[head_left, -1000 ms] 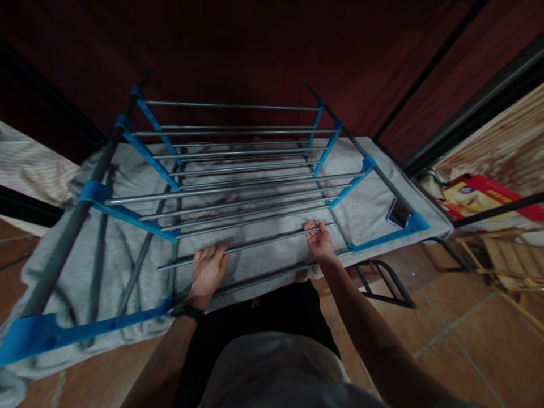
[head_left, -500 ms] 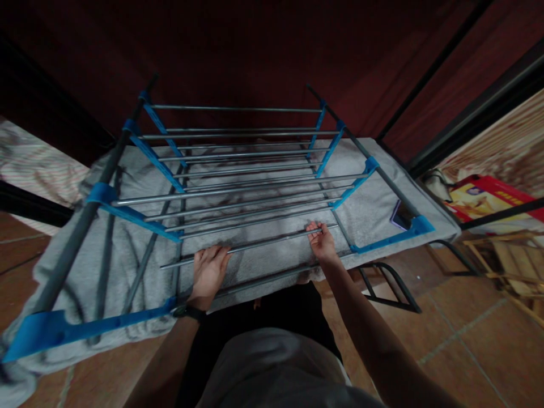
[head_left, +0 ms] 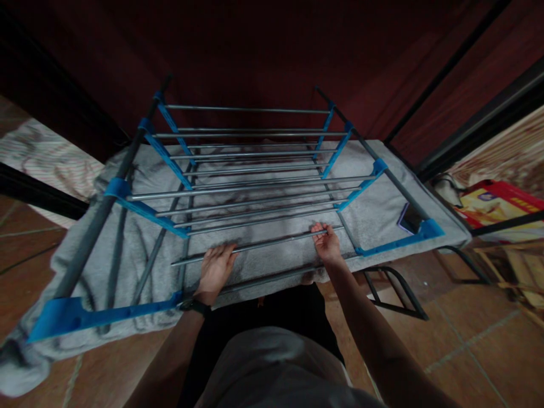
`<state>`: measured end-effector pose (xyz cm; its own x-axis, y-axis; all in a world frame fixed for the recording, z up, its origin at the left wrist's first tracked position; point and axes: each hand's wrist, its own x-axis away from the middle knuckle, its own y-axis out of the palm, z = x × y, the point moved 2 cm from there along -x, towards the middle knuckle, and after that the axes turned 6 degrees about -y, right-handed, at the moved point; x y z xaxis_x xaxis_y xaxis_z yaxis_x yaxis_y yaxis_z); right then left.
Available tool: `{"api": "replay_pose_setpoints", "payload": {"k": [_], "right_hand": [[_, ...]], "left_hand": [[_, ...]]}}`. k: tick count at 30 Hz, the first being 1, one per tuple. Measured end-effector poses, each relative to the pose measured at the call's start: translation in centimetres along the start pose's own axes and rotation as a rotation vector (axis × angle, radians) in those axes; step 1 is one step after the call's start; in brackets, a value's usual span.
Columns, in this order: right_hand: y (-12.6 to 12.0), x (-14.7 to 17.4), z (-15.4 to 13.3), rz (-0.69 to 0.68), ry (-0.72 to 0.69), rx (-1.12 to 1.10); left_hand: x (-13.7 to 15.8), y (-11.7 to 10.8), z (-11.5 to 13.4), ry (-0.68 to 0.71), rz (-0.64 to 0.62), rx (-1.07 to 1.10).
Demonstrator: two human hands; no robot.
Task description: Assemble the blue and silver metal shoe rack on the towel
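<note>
Now, at left: blue near-left end bracket (head_left: 63,320) of the rack (head_left: 117,187), which stands on a gray blanket (head_left: 361,212). Next, left hand (head_left: 216,269), dark band (head_left: 198,306) at wrist, lies palm down across the gray rod (head_left: 272,243); cannot tell whether its fingers close underneath. Rod runs left to right between near end brackets and the next bars. Right hand (head_left: 327,245), apart from left, pinches rod near its right end. Further right: phone (head_left: 411,218) on blanket, then red-yellow box (head_left: 501,198).
</note>
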<state>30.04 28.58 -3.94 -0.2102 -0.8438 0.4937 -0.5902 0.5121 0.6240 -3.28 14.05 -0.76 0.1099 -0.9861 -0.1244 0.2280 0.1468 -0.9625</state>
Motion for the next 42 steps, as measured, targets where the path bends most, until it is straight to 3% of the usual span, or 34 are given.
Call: {"api": "replay_pose_setpoints", "payload": {"k": [15,30,42], "right_hand": [[0.2,0.2,0.1,-0.016,-0.002,0.012],[0.6,0.6,0.1,-0.035,-0.010,0.005],[-0.4,1.0,-1.2,-0.046,0.079,0.221]], "left_hand": [[-0.2,-0.2,0.5,0.072,-0.014,-0.059],[-0.6,0.6,-0.5,0.124,0.009,0.062],[-0.3,0.5,0.0,0.077,-0.008,0.052]]}}
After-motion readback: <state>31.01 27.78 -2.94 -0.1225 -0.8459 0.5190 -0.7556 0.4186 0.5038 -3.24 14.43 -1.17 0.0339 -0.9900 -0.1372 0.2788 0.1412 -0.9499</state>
